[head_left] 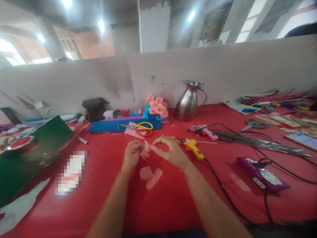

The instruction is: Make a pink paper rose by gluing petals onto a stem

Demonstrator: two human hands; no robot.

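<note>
Over the middle of the red table, my left hand and my right hand meet at a small pink paper piece. Both hands have their fingers closed on it, the left from one side and the right from the other. A bit of green shows below the fingertips. Loose pink petal pieces lie on the table just below the hands. Behind them are yellow-handled scissors, resting on a blue sheet. The yellow glue gun lies right of my right hand.
A steel jug and a bunch of pink and blue paper flowers stand at the back. A purple power strip with black cords lies at right, near metal wires. Green board is at left.
</note>
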